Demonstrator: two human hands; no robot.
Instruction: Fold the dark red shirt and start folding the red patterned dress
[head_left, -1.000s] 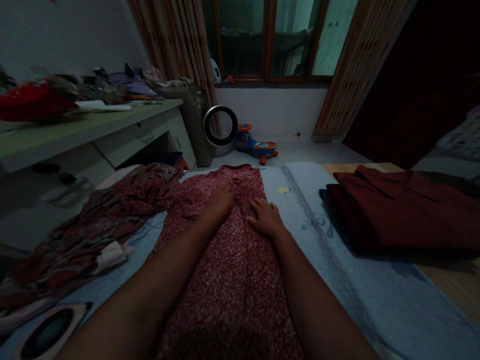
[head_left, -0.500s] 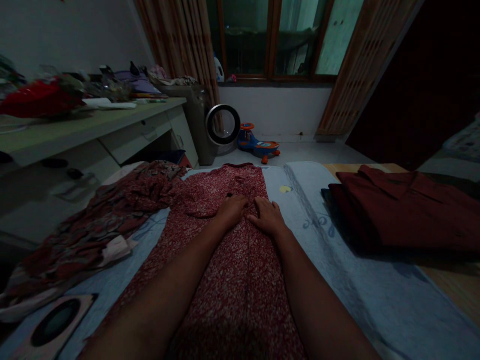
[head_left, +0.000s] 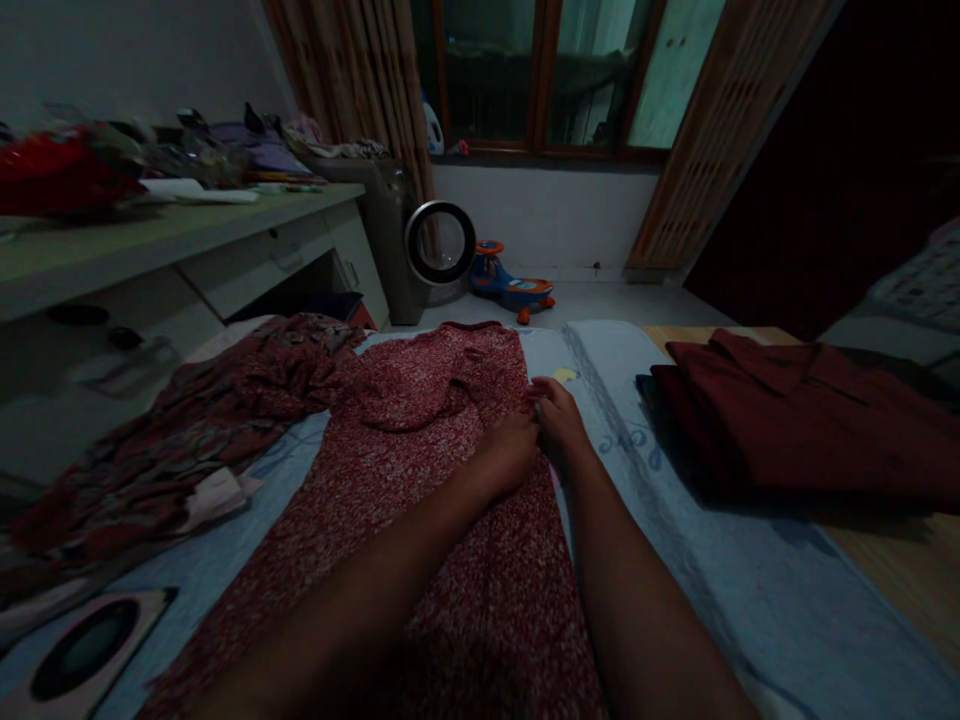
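A red dress (head_left: 405,480) with small white speckles lies spread out in front of me, its neckline at the far end and one sleeve folded across it. My left hand (head_left: 513,452) reaches across the dress, its fingers closed on the cloth by the right edge. Right beside it, my right hand (head_left: 559,418) has its fingers bent round the same edge and pinches the fabric there. The two hands almost touch, and the fingertips are partly hidden.
Crumpled patterned clothing (head_left: 210,430) lies on the left of the light blue sheet (head_left: 630,530), near a pink-framed item with a dark oval (head_left: 86,650). Folded dark red shirts (head_left: 810,420) are stacked at right. Beyond are a cluttered desk (head_left: 285,215), an open washer door (head_left: 441,243) and a ride-on toy (head_left: 510,285).
Both hands have moved right, from the middle of the dress to its right edge. The left hand has crossed over and closed. My view has shifted slightly.
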